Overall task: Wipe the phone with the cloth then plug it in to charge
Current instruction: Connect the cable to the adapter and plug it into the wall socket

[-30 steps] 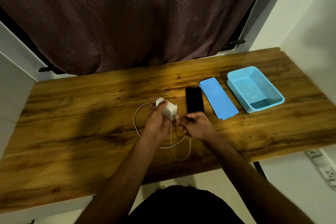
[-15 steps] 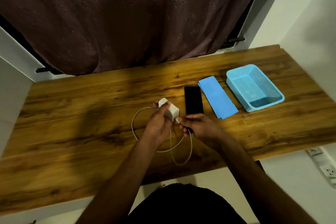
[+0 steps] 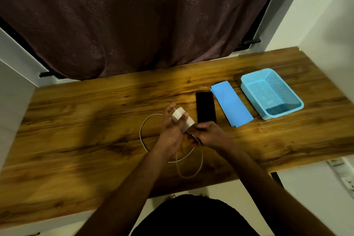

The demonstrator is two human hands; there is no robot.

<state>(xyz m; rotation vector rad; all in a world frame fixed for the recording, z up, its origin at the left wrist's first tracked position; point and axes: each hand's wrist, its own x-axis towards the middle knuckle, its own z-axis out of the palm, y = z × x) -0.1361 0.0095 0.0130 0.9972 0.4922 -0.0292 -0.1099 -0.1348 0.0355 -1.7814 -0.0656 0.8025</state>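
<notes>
A black phone [image 3: 205, 107] lies flat on the wooden table [image 3: 95, 120], just beyond my hands. Right of it lies a folded blue cloth [image 3: 230, 108]. My left hand [image 3: 172, 132] holds a white charger adapter [image 3: 183, 119] a little above the table, its prongs pointing away from me. My right hand [image 3: 207, 134] pinches the white cable [image 3: 142, 136] at the plug where it meets the adapter's near face. The rest of the cable loops on the table under and to the left of my hands.
A light blue mesh basket [image 3: 247, 86] stands at the table's right, beyond the cloth. A dark curtain [image 3: 143, 15] hangs behind the table. White wall sockets [image 3: 347, 182] sit low at the right, below the table edge.
My left hand has turned the adapter a little, and my right hand has closed in on the cable plug at its near face. Phone, cloth and basket have stayed put.
</notes>
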